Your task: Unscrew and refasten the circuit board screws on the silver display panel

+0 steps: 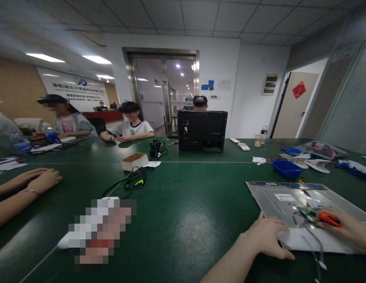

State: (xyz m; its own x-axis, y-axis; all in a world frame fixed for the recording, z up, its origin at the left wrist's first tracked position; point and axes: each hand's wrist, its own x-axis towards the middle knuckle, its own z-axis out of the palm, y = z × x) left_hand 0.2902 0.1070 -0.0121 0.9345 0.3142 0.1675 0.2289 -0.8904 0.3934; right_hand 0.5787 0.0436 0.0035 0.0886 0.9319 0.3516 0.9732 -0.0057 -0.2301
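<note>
A flat metal-backed display panel (268, 198) lies on the table at the right, a label on its back and a white strip along its near edge. Over its near left corner my left hand (267, 236) rests, fingers spread and thumb apart. My right hand (346, 228) is closed around an orange-and-black screwdriver (329, 219), seen mostly as a handle; its tip is hidden. That tool is held over a small green circuit board (309, 215) on the panel. Grey cables (315, 237) run from the board across the near edge and hang down.
Behind the panel stand a blue tray (287, 168) and white plastic parts (318, 165). A black monitor housing (202, 131) stands upright across the table. Black cables (135, 179) lie by an open box (134, 161). Another person's hands (43, 182) rest at left; other people sit beyond.
</note>
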